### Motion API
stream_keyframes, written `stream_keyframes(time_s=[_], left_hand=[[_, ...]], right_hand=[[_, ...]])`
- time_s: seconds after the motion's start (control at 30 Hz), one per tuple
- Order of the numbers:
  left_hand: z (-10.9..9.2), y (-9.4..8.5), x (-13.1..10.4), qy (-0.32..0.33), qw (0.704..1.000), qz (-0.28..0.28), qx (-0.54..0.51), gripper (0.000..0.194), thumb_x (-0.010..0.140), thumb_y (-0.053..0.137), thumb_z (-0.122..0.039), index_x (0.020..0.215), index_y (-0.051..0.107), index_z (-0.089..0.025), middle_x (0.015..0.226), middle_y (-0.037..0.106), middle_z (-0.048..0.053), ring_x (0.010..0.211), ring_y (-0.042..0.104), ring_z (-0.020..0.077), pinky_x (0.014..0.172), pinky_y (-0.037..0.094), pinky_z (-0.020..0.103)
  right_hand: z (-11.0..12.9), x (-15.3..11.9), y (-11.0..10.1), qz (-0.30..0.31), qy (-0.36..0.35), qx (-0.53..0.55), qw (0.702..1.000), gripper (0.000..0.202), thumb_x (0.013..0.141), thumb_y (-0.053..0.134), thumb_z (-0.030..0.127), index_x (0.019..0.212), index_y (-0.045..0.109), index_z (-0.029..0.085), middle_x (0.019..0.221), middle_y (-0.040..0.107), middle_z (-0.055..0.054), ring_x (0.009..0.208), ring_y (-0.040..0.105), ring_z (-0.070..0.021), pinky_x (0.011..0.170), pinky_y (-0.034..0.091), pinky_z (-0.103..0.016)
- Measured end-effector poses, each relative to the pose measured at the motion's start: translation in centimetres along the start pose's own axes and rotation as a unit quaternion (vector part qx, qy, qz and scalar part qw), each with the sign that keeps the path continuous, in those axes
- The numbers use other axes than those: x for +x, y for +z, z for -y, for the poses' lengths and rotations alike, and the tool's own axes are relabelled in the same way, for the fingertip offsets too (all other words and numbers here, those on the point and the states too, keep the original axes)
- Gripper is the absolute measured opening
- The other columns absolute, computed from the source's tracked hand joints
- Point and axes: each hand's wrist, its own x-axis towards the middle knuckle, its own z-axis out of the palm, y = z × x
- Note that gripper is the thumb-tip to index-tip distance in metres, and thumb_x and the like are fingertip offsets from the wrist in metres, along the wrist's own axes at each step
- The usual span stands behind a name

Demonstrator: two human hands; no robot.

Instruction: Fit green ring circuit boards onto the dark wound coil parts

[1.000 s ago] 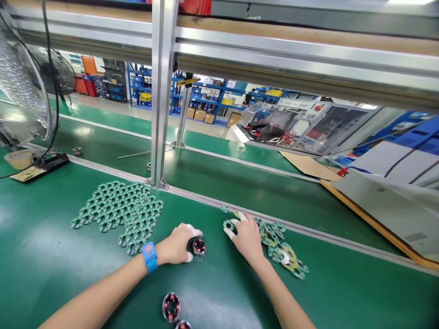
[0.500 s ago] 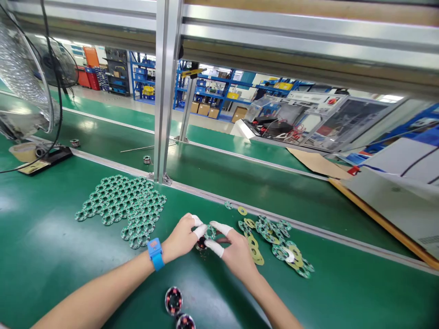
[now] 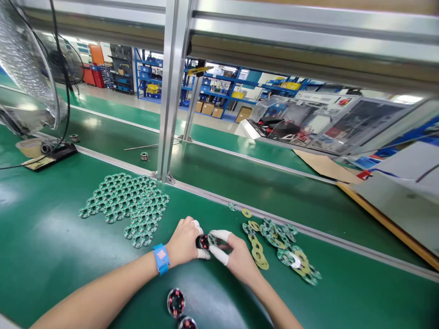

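On the green mat, left hand grips a small motor stator while right hand pinches a ring-shaped circuit board against it; a tilt could bend its wires.

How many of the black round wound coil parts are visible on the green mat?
3: one black round wound coil part held between the left hand and right hand, one near the bottom edge, one partly cut off below it.
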Motion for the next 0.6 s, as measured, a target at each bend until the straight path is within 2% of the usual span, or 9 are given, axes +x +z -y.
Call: stream_keyframes(time_s=[0.13,0.23,0.43,0.6], left_hand=[[0.0,0.2,0.0,0.003,1.0,-0.003,0.01,0.046,0.07,0.061,-0.062,0.079,0.061,-0.017,0.087,0.057,0.007,0.089,0.046,0.0243,0.072,0.035,0.034],[0.0,0.4,-0.1,-0.003,1.0,-0.006,0.009,0.046,0.071,0.06,-0.062,0.079,0.061,-0.017,0.087,0.057,0.008,0.09,0.047,0.0246,0.073,0.036,0.035],[0.1,0.5,-0.2,-0.005,1.0,-0.008,-0.002,0.044,0.072,0.06,-0.06,0.081,0.061,-0.017,0.088,0.058,0.007,0.091,0.047,0.0247,0.075,0.037,0.036],[0.0,0.6,-0.2,-0.007,1.0,-0.007,-0.003,0.043,0.073,0.061,-0.058,0.082,0.061,-0.017,0.09,0.058,0.007,0.091,0.048,0.0246,0.075,0.037,0.036]], right_hand=[[-0.3,-0.4,1.1,-0.009,-0.073,-0.122,0.99,0.028,0.078,0.058,0.03,0.103,0.065,0.019,0.103,0.066,-0.01,0.092,0.062,-0.0266,0.081,0.053,-0.041],[-1.1,-0.6,1.4,-0.023,-0.103,-0.176,0.979,0.029,0.083,0.055,0.029,0.108,0.064,0.018,0.105,0.066,-0.012,0.095,0.062,-0.0266,0.083,0.053,-0.04],[-2.7,-1.1,2.0,-0.068,-0.15,-0.215,0.963,0.032,0.09,0.047,0.034,0.111,0.063,0.016,0.103,0.067,-0.013,0.095,0.063,-0.0265,0.082,0.055,-0.04],[-2.9,-1.1,2.2,-0.087,-0.171,-0.222,0.956,0.034,0.093,0.044,0.036,0.112,0.063,0.015,0.103,0.067,-0.013,0.094,0.063,-0.0269,0.079,0.056,-0.04]])
